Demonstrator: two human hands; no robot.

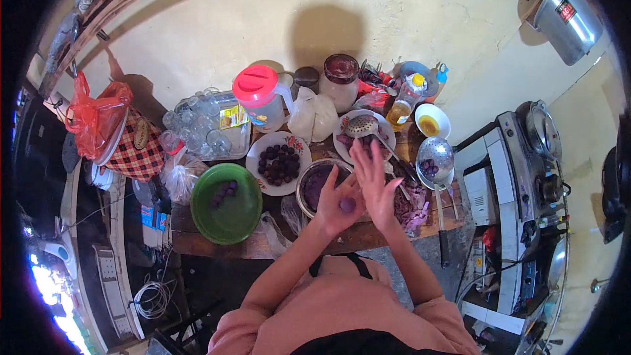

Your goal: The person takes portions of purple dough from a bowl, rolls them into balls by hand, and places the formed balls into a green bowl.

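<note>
A small purple dough ball (347, 205) rests on the palm of my left hand (330, 209), whose fingers are stretched out. Just to its right, my right hand (380, 194) is raised with fingers spread and nothing in it. Behind my left hand stands a metal bowl (303, 190) of purple dough, partly hidden. More purple balls (227, 189) lie in a green basin (227, 223) on the left. Purple peelings (414, 213) are heaped on the table to the right of my right hand.
A plate of dark balls (279, 163), a pink-lidded pitcher (259, 89) and a glass tray (213, 148) stand left and behind. On the right are a skimmer (435, 158) with purple balls, an oil bottle (404, 102), a yellow-stained bowl (444, 118) and a stove (519, 171).
</note>
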